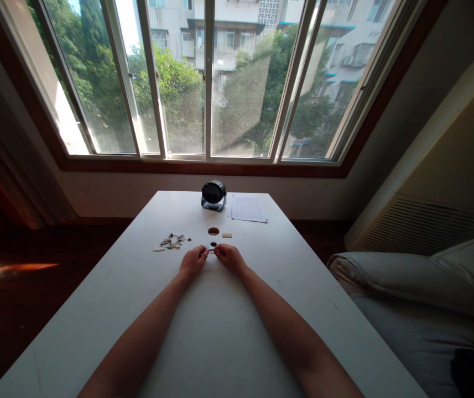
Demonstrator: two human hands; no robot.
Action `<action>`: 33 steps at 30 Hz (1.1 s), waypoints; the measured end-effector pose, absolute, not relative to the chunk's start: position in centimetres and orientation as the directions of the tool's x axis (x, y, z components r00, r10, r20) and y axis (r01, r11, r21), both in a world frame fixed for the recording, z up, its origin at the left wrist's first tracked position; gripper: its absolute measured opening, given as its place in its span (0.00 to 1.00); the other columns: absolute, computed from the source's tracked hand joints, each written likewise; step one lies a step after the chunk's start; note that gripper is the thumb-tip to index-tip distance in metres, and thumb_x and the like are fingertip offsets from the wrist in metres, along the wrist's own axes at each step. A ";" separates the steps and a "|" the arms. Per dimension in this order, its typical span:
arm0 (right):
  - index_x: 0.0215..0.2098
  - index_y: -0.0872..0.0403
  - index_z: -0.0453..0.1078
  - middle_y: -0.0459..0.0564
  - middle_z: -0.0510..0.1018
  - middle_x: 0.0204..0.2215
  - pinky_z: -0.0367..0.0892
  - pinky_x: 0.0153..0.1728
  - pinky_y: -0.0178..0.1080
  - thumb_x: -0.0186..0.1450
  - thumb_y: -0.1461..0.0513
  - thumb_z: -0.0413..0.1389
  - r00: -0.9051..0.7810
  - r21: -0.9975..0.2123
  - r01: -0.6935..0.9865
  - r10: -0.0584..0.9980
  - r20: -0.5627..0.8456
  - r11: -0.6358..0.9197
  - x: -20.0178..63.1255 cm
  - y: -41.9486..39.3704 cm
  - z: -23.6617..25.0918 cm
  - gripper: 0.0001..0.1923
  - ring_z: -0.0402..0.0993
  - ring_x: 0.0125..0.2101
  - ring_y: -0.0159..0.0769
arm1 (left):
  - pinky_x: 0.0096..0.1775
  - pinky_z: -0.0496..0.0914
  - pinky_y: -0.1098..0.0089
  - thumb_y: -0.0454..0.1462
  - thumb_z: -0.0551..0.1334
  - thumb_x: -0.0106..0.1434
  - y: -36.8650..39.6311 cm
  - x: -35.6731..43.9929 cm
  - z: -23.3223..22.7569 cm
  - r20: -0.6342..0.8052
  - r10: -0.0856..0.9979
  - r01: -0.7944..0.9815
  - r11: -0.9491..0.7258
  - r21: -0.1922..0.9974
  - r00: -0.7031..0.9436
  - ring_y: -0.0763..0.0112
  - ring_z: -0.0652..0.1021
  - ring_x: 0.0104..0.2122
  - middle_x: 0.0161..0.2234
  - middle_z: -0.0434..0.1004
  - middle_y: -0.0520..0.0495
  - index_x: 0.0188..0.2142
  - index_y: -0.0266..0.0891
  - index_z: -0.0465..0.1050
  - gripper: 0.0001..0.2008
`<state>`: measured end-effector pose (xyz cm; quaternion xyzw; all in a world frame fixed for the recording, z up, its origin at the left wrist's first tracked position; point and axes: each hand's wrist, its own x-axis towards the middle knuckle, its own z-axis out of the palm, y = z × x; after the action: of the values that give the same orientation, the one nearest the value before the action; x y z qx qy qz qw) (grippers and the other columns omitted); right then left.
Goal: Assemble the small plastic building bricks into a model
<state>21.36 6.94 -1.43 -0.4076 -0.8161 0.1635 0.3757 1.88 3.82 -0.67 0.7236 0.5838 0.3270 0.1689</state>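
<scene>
My left hand (194, 260) and my right hand (229, 257) meet over the middle of the white table (220, 309), fingers closed in a pinch. Between their fingertips is a small tan piece (211, 250), too small to make out its kind. Just beyond the fingertips lies a small black round thing (213, 244) with a pale rim, partly hidden by the hands. To the left of my left hand is a loose heap of small tan, grey and black building pieces (172, 242). A flat tan studded plate (227, 235) lies beyond my right hand.
A round brown-edged hole (213, 231) is in the tabletop. Farther back stand a black fan-like device (214, 195) and printed paper sheets (248, 209). A window (207, 83) is behind the table; a pale cushioned seat (419, 287) is at the right.
</scene>
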 end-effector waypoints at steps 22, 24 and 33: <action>0.28 0.53 0.71 0.47 0.73 0.26 0.56 0.32 0.33 0.69 0.56 0.50 -0.445 -0.521 0.567 0.770 0.457 0.638 21.5 7.5 -1.8 0.16 0.64 0.28 0.32 | 0.35 0.62 0.73 0.45 0.52 0.67 3.7 1.9 -0.4 0.333 0.941 0.709 -0.275 0.649 0.060 0.71 0.73 0.30 0.31 0.77 0.50 0.36 0.42 0.74 0.14; 0.28 0.53 0.71 0.46 0.72 0.26 0.56 0.31 0.33 0.69 0.57 0.51 -0.435 -0.524 0.572 0.775 0.459 0.632 21.5 7.5 -1.7 0.14 0.64 0.28 0.32 | 0.34 0.61 0.73 0.45 0.52 0.67 3.7 1.9 -0.4 0.327 0.943 0.714 -0.273 0.644 0.065 0.71 0.72 0.30 0.31 0.77 0.50 0.35 0.41 0.74 0.15; 0.40 0.51 0.73 0.45 0.75 0.27 0.58 0.30 0.32 0.66 0.59 0.54 -0.382 -0.583 0.543 0.796 0.469 0.604 21.4 7.3 -1.9 0.07 0.65 0.26 0.31 | 0.33 0.60 0.73 0.45 0.51 0.67 3.8 1.8 -0.5 0.313 0.946 0.714 -0.280 0.642 0.090 0.71 0.72 0.30 0.29 0.76 0.50 0.33 0.41 0.73 0.15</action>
<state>21.36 7.30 -1.88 -0.4116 -0.8139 0.1691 0.3737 1.83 3.79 -0.50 0.7195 0.5766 0.3501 0.1655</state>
